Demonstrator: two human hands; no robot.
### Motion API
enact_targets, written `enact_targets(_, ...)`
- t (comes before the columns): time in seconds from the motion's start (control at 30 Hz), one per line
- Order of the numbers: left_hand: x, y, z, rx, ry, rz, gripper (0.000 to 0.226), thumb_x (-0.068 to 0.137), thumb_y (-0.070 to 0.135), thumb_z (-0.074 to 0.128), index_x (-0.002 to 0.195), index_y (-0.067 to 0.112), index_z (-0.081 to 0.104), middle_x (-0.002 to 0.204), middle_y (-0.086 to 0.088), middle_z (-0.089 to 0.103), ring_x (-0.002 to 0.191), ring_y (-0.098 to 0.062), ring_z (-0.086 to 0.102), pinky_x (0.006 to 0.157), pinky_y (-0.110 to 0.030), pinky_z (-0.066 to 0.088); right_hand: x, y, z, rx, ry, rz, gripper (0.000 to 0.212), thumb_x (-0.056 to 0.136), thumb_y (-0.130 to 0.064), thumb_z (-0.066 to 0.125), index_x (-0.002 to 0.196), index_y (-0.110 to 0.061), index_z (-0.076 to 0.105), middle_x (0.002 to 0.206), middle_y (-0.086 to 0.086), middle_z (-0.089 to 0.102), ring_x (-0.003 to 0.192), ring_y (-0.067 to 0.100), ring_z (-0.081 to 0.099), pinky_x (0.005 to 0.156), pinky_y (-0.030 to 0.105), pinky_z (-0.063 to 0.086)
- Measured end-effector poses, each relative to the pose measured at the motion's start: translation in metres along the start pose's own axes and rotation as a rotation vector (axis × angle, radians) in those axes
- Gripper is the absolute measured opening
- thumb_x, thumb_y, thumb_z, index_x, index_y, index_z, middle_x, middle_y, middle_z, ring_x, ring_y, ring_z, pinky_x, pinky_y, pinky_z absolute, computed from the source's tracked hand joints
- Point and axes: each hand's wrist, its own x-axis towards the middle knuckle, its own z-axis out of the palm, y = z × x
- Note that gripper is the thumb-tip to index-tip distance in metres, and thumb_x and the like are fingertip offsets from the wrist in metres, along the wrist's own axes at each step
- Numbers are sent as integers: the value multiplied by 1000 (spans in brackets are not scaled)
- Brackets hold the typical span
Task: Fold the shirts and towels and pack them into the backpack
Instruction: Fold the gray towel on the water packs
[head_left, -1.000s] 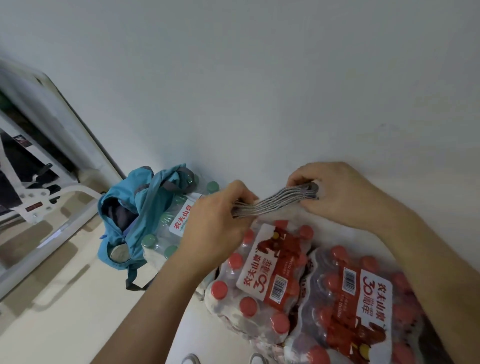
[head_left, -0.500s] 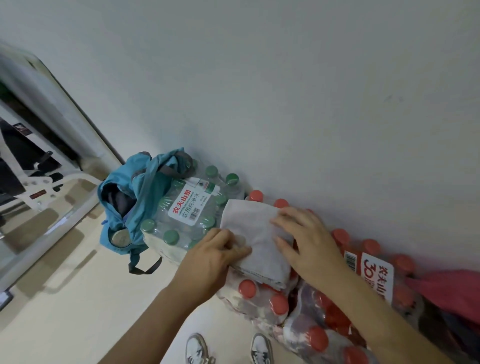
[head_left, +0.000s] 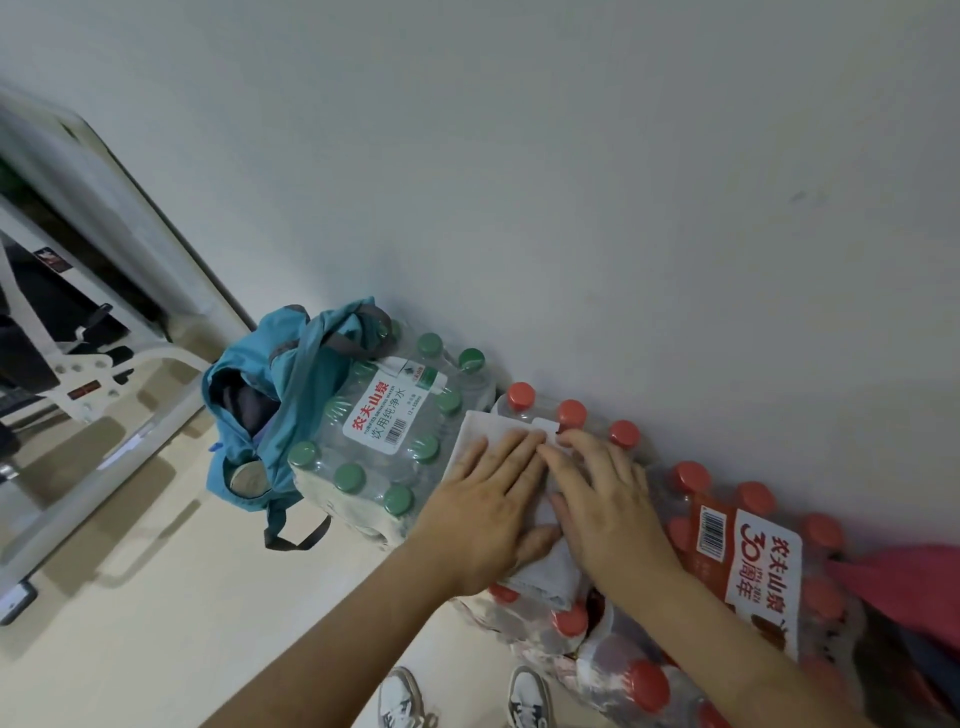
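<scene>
Under both flat hands (head_left: 491, 506) (head_left: 605, 506) (fingers straight) lies the folded towel (head_left: 480, 434).

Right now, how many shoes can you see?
2. The left shoe and the right shoe sit side by side at the bottom edge of the view, both partly cut off.
</scene>
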Motion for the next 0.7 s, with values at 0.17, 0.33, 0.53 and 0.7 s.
enact_targets(0.17,3,-8,5,55,-59,49,87,88,71,18,151,11,20,158,-5,13,146,-24,5,116,-57,12,-28,-25,-9,241,-44,14,40,89,-13,54,129,-17,48,131,2,47,100,13,60,80,17,51)
enact_targets(0.33,5,-20,-3,-130,-107,125,89,83,68,25,152,20,-4,156,7,-18,142,-11,-24,117,-49,-11,-43,-51,-8,114,-149,78,45,90,-39,39,126,-12,45,128,2,49,109,14,60,79,18,54)
enact_targets(0.53,-34,-64,-3,-385,117,407,55,80,55,60,125,23,56,132,5,49,122,-13,44,99,-29,43,-38,-66,-10,22,-305,238,71,89,-61,37,147,-20,27,153,4,28,133,18,41,96,31,48)
enact_targets(0.7,-36,-87,4,-198,93,564,62,77,54,65,129,22,55,134,3,52,123,-16,50,99,-29,43,-31,-83,-14,-34,-366,329,73,92,-55,48,151,-25,17,159,-3,9,142,17,24,108,32,34)
